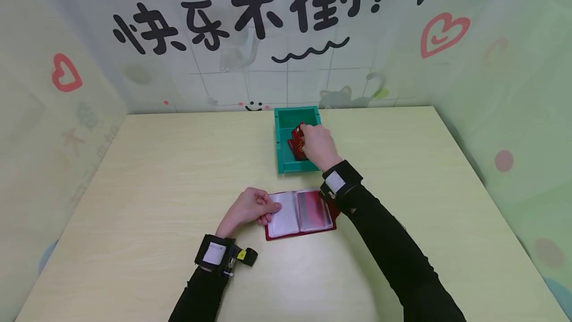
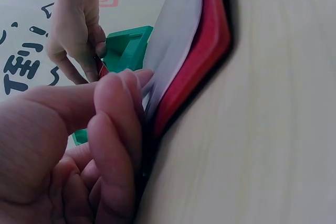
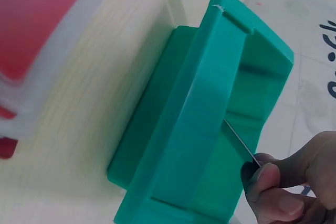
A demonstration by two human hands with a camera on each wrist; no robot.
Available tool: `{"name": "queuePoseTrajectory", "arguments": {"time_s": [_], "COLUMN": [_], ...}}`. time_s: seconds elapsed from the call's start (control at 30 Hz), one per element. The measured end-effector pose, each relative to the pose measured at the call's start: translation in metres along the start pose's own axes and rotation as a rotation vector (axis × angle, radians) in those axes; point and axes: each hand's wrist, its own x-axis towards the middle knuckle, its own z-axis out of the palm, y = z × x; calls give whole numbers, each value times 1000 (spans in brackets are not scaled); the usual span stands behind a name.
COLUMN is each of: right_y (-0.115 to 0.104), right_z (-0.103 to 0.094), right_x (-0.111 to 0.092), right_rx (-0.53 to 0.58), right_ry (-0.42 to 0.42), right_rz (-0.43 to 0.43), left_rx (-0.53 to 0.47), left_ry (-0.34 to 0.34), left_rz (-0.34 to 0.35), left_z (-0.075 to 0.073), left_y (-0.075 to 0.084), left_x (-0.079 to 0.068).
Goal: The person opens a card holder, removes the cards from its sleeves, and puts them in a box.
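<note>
A small red card album [image 1: 301,233] lies spread on the table, showing clear sleeves. My left hand [image 1: 253,206] pinches the left edge of its white sleeve page [image 1: 283,220] between thumb and fingers. The right-hand sleeve shows a pinkish-red insert [image 1: 313,208]. Beyond the album, my right hand [image 1: 319,144] reaches over a green bin [image 1: 280,150] and pinches a red card [image 1: 298,132]. Seen edge-on in the right wrist view, that card [image 3: 239,139] is a thin line at the fingertips. Red card surface with gold marks [image 1: 297,149] shows below it; whether it is separate I cannot tell.
The bin stands at the table's back edge, against a printed backdrop [image 1: 241,83]. Pale wood tabletop [image 1: 178,163] extends on both sides. My right wrist strap [image 1: 341,183] hangs over the album's right edge.
</note>
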Motion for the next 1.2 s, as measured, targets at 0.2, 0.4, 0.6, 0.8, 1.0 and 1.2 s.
{"name": "queuePoseTrajectory", "arguments": {"time_s": [0.2,0.4,0.6,0.8,1.0,1.2], "right_y": [-1,-6,-14,-18,-17,-12], "right_z": [7,14,19,23,30,32], "right_x": [10,17,20,19,19,18], "right_rx": [-107,-191,-283,-320,-329,-297], "right_ry": [-54,-117,-184,-226,-266,-182], "right_rz": [0,24,70,86,86,8], "left_rx": [1,10,7,11,16,16], "left_ry": [6,3,11,12,6,13], "left_rz": [0,3,-4,-14,-6,-3], "left_z": [1,0,1,2,3,1], "left_y": [1,0,-1,-1,-2,-1], "left_x": [-1,0,1,1,2,2]}}
